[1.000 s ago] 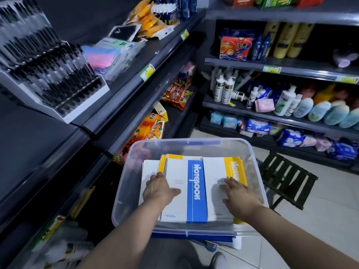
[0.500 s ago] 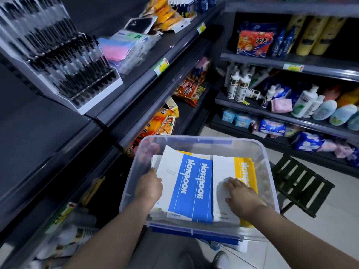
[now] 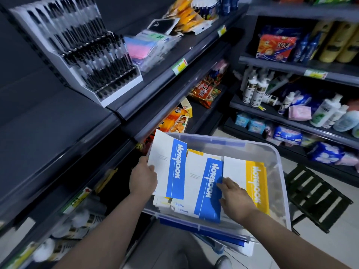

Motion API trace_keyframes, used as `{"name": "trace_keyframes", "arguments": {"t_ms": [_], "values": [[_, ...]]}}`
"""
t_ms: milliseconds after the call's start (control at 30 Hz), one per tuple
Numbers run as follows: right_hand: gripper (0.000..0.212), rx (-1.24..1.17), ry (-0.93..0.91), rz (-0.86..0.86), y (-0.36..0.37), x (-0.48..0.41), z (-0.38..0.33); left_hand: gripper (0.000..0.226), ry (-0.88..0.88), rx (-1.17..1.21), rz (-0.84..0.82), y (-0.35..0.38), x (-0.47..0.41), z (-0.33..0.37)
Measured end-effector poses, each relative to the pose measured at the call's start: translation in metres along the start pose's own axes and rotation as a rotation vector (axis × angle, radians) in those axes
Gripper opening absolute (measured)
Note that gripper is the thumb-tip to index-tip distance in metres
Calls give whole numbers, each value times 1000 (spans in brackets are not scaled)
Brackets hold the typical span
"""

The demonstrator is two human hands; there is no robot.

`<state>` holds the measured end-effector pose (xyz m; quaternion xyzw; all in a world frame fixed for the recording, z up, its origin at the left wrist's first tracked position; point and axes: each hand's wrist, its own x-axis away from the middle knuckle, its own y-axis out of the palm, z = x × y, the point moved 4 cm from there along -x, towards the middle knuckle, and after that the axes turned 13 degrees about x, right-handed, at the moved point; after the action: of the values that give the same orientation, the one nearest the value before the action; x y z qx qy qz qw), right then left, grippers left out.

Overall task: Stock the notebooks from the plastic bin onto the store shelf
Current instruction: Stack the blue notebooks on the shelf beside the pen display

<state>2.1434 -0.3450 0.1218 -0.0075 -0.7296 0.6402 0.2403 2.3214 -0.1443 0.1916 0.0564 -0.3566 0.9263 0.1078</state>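
Note:
A clear plastic bin (image 3: 279,167) in front of me holds stacked notebooks. My left hand (image 3: 142,176) grips the left edge of a white-and-blue notebook (image 3: 169,164), raised and tilted over the bin's left rim. Under it lies another white-and-blue notebook (image 3: 206,183). My right hand (image 3: 235,197) rests with straight fingers on the stack, between that notebook and a white-and-yellow notebook (image 3: 252,181) on the right. To the left runs the dark store shelf (image 3: 48,121), with a bare stretch at my side.
A pen display rack (image 3: 87,53) stands on the shelf further along, with pink packets (image 3: 139,45) beyond it. Snack bags fill the lower shelves. Bottles and toiletries line the right shelving (image 3: 291,111). A dark folding stool (image 3: 316,197) stands right of the bin.
My left hand has lifted the top blue notebook up and leftward off the stack, uncovering the one beneath. My right hand stays on the stack. The view has shifted.

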Motion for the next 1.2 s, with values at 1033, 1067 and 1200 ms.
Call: {"name": "trace_keyframes", "arguments": {"t_ms": [1033, 1067, 1200], "values": [[61, -134, 35, -189, 9, -4, -7, 27, 144, -282, -448, 94, 14, 10], [61, -145, 27, -196, 9, -4, -5, 28, 143, -297, -448, 93, 13, 9], [64, -212, 56, -145, 5, -3, 0, 27, 142, -266, -395, 74, 6, 9]]}}
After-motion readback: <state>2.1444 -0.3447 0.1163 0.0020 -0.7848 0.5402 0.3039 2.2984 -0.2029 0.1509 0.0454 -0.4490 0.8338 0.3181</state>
